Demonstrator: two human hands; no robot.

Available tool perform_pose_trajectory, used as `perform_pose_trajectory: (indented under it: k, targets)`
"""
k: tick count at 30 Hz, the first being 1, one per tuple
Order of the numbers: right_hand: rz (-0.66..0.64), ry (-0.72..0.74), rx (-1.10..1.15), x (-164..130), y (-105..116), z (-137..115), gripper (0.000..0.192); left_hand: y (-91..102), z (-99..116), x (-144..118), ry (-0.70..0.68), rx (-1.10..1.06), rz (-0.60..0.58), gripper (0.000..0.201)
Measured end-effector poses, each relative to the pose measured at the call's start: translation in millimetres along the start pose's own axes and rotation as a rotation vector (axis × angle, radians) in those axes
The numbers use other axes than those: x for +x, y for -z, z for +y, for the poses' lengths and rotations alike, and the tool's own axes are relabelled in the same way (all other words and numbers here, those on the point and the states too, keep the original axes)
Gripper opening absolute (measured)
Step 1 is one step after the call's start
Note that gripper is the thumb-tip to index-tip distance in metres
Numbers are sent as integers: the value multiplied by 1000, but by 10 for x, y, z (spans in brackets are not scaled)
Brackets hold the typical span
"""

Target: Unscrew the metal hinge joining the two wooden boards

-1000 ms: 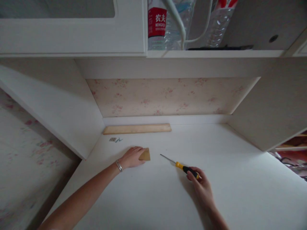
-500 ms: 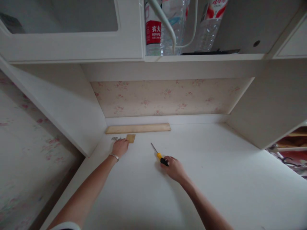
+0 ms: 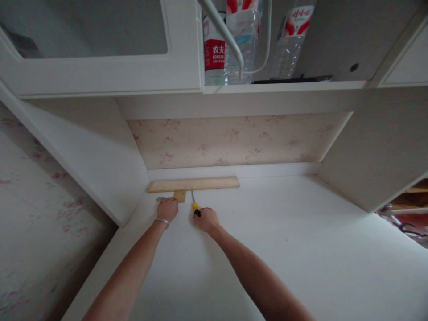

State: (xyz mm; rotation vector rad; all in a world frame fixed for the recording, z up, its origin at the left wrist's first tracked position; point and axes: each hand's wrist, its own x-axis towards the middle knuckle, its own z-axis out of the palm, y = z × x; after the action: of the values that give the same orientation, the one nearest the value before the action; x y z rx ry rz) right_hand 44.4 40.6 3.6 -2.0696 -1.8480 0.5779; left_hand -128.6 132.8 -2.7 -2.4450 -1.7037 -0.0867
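My left hand [image 3: 168, 209], with a bracelet at the wrist, is closed on the left part of a small flat wooden block [image 3: 180, 196]; its fingertips cover part of that block. My right hand [image 3: 206, 219] grips a screwdriver [image 3: 195, 207] with a yellow and black handle, its metal shaft pointing away from me. The shaft's tip is close to the front edge of a long thin wooden board [image 3: 207, 183] lying near the back of the white tabletop. Just beyond my left hand lies a small grey patterned piece [image 3: 161, 199], too small to name.
White side panels stand at the left [image 3: 90, 151] and right [image 3: 377, 156]. Overhead, a white cabinet [image 3: 110, 73] holds several plastic bottles [image 3: 290, 49], with a pale curved tube [image 3: 227, 35] hanging in front. Floral wallpaper [image 3: 230, 138] covers the back wall.
My right hand has carried the screwdriver left and forward, near the block and board. My left hand keeps hold of the block, almost in place. The view has tilted up slightly.
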Motion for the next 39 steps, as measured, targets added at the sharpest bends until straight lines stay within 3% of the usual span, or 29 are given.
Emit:
perform_pose_trajectory:
  k: [5,10,15,19,22,25,28,31,33,36,39]
  targets:
    - [12,-4,87,102,-29,-23,34,79,54,-36,-13,-15,44,35]
    - [54,13,252,-125,-6,94,40,156,243,-249,-42,-86,108,37]
    - [33,44,499,-597,-82,294,34,138,688,-709,-118,-575,143,27]
    - [29,51,763,-860,-205,354,39,128,1157,-1046,-60,-1006,100,32]
    - [104,85,1101,-949,-266,383,40,135,1423,-1179,-14,-1114,122,34]
    - [161,89,1209,-1000,-296,433,46,143,1567,-1244,-18,-1151,83,36]
    - [197,76,1174,-1012,-304,506,50,151,1627,-1294,-58,-1226,-5,44]
    - [414,67,963,-937,-280,598,40,123,1640,-1317,-99,-1269,-4,45]
    - [520,41,741,-854,-253,644,38,65,1628,-1301,-52,-1269,15,42]
    - [406,64,395,-774,-226,629,41,-54,1584,-1238,121,-1268,-2,41]
    - [244,231,172,-812,-219,524,43,-142,1524,-1180,225,-1269,43,40]
